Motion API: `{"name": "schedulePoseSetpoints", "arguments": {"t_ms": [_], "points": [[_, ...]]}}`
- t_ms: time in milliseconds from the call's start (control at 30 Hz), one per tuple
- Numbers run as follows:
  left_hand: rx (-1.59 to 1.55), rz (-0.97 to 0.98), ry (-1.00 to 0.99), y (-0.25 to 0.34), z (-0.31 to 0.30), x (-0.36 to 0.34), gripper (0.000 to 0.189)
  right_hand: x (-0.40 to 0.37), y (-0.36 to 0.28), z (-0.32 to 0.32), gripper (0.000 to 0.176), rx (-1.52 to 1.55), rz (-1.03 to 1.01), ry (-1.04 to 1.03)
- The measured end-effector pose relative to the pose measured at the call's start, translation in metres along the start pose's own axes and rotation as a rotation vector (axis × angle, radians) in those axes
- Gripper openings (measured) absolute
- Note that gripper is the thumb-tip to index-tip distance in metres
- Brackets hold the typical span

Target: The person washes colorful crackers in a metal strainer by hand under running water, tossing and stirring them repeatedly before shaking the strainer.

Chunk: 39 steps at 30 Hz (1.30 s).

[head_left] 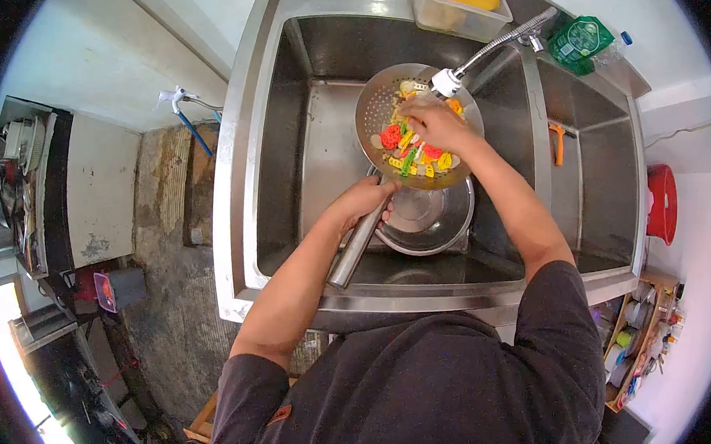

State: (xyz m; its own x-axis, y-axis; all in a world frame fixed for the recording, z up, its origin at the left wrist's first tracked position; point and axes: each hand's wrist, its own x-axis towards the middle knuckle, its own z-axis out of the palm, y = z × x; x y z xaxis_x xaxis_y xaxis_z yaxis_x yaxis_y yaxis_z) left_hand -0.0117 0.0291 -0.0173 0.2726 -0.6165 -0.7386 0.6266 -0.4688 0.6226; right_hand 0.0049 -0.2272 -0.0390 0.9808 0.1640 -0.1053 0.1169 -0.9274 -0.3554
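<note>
A wide, shallow round strainer of perforated stainless steel is held over the deep grey steel sink basin, covering the far part of a round shiny metal bowl; whether strainer and bowl touch cannot be told. The left hand is wrapped around the strainer's long tubular metal handle, close to the rim. The right hand, apart from the left, reaches down into the strainer, its fingers among small red, yellow, green and orange pieces; whether they pinch any is hidden. A white nozzle on a ribbed metal spout hangs just beyond that hand, and I cannot tell whether water runs. The likeliest mishap is a spill: the loaded side lies out beyond the single grip, so a wet handle turning in the palm could tip pieces into the bowl or basin. Stirring too briskly could flick some over the low, sloping wall, especially on the near side, where they lie close to the rim. Lifting the strainer carelessly could also knock it, or the knuckles, against the nozzle.
</note>
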Motion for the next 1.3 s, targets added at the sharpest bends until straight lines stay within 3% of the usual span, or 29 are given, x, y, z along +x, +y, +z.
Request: {"name": "schedulePoseSetpoints", "arguments": {"t_ms": [67, 100, 167, 300, 367, 400, 467, 500, 567, 600, 800, 1167, 1300], "points": [[-0.003, -0.002, 0.010, -0.001, 0.000, -0.002, 0.034, -0.005, 0.011, 0.000, 0.030, 0.120, -0.143, 0.232], [-0.027, 0.015, -0.003, -0.001, -0.001, -0.001, 0.034, -0.008, 0.012, -0.002, 0.030, 0.119, -0.146, 0.228], [-0.049, 0.032, -0.015, -0.001, -0.002, 0.001, 0.034, -0.016, 0.013, -0.007, 0.028, 0.222, 0.124, 0.180], [-0.039, 0.025, 0.005, -0.001, -0.004, 0.000, 0.035, -0.019, 0.035, -0.009, 0.027, 0.377, 0.236, 0.187], [-0.023, 0.019, 0.007, -0.001, -0.003, -0.001, 0.036, -0.013, 0.058, 0.009, 0.027, 0.722, 0.284, 0.180], [-0.028, 0.014, 0.012, 0.001, -0.002, -0.002, 0.036, -0.014, 0.057, 0.005, 0.027, 0.722, 0.284, 0.182], [-0.035, 0.009, 0.019, 0.001, -0.002, -0.002, 0.036, -0.012, 0.048, -0.012, 0.039, 0.821, 0.547, 0.195], [-0.033, 0.017, 0.017, 0.001, -0.002, -0.002, 0.036, -0.010, 0.044, -0.016, 0.039, 0.821, 0.545, 0.192], [-0.034, 0.024, 0.015, 0.002, -0.003, -0.002, 0.036, -0.009, 0.034, -0.023, 0.057, 0.966, 0.324, 0.433], [-0.033, 0.009, 0.029, 0.004, -0.002, -0.005, 0.036, -0.013, 0.012, -0.045, 0.068, 1.021, 0.285, 0.372], [-0.031, -0.003, 0.030, 0.001, -0.004, 0.002, 0.036, -0.007, -0.001, -0.058, 0.070, 1.157, 0.187, 0.353], [-0.042, 0.006, 0.059, 0.007, -0.001, -0.006, 0.032, -0.040, -0.006, -0.059, 0.075, 1.166, 0.206, 0.349], [-0.109, 0.018, 0.067, 0.004, -0.003, -0.001, 0.030, -0.035, 0.009, -0.041, 0.067, 1.129, 0.253, 0.415]]}}
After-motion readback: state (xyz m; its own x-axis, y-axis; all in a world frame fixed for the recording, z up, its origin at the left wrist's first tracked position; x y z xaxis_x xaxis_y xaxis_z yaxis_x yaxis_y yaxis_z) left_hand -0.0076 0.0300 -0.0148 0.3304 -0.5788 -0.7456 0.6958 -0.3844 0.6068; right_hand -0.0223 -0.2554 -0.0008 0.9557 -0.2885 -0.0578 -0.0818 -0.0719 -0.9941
